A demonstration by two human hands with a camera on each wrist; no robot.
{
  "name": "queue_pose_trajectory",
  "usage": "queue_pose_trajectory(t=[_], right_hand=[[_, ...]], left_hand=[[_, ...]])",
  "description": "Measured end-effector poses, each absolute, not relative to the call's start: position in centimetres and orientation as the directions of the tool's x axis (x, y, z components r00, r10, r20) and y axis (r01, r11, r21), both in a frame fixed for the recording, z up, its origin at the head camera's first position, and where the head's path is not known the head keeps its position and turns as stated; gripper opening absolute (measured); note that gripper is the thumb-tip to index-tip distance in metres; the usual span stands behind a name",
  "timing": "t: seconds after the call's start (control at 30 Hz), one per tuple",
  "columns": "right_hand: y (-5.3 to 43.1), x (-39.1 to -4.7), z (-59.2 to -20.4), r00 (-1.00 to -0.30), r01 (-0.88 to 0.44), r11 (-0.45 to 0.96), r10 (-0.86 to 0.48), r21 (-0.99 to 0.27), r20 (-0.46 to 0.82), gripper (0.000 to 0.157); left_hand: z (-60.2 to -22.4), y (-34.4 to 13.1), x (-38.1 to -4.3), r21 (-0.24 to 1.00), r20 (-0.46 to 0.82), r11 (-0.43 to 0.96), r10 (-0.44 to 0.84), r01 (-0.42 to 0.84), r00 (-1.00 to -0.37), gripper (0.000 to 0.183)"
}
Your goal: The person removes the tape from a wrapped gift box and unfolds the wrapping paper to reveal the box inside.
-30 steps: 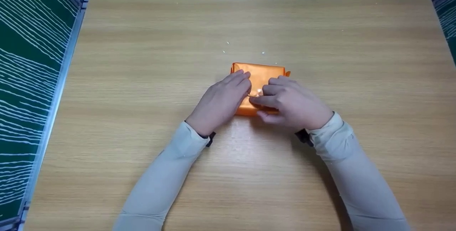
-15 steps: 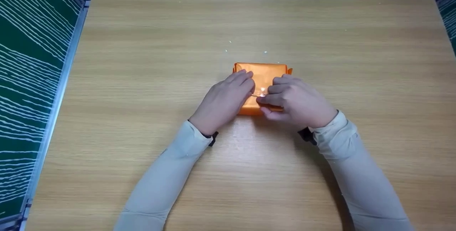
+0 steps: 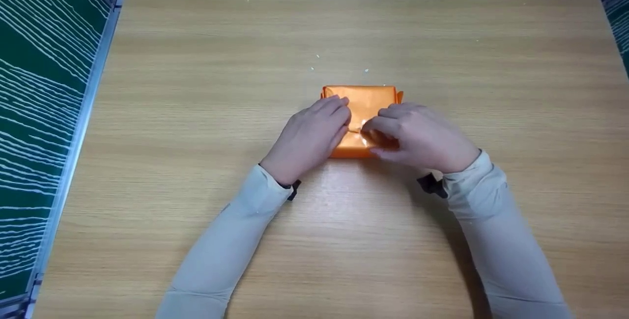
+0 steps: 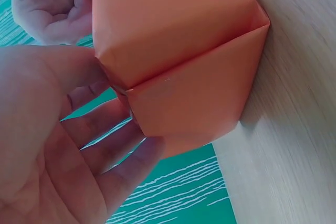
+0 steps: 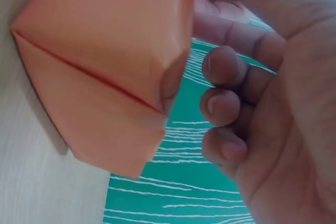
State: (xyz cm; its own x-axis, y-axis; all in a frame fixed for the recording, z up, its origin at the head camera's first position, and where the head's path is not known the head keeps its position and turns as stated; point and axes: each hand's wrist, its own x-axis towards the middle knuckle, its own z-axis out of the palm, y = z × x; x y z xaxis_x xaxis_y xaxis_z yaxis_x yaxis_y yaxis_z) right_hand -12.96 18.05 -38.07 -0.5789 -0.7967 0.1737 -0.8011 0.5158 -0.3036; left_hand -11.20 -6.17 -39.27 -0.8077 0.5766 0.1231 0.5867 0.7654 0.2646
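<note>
An orange paper-wrapped box (image 3: 361, 97) lies on the table, with a seam across its top and a small shiny patch, perhaps clear tape, by the seam. My left hand (image 3: 312, 134) rests on the box's left part, its fingers fairly straight along the top edge. The left wrist view shows the folded end of the wrapped box (image 4: 199, 77) beside those fingers. At the seam, my right hand (image 3: 422, 137) touches the top with its index finger; its thumb is near the front edge. In the right wrist view the other fingers (image 5: 223, 106) are bent, apart from the paper.
The wooden table (image 3: 196, 63) surrounds the box on all sides. Tiny white scraps (image 3: 366, 70) lie behind it. Green panels with white lines (image 3: 49, 112) border the table at the left, back and right.
My right hand has slid to the right along the seam, uncovering more of the box top. The left hand keeps its place on the box.
</note>
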Motion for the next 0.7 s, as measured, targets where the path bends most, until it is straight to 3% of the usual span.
queue_pose_trajectory(t=[0.27, 0.47, 0.7], right_hand=[[17.95, -12.99, -38.12, -0.639, -0.743, 0.605, -0.769, -0.285, 0.034, 0.058], [18.08, -13.07, -38.16, -0.586, -0.786, 0.543, -0.806, -0.296, 0.077, 0.047], [18.06, -13.11, -38.18, -0.566, -0.797, 0.507, -0.816, -0.328, 0.115, 0.038]], left_hand=[[-38.86, -6.59, -11.27, 0.351, 0.048, 0.755, 0.576, 0.553, -0.816, 0.027], [-38.85, -6.58, -11.36, 0.4, -0.014, 0.758, 0.567, 0.515, -0.823, 0.047], [-38.77, -6.54, -11.31, 0.402, -0.028, 0.76, 0.567, 0.51, -0.823, 0.049]])
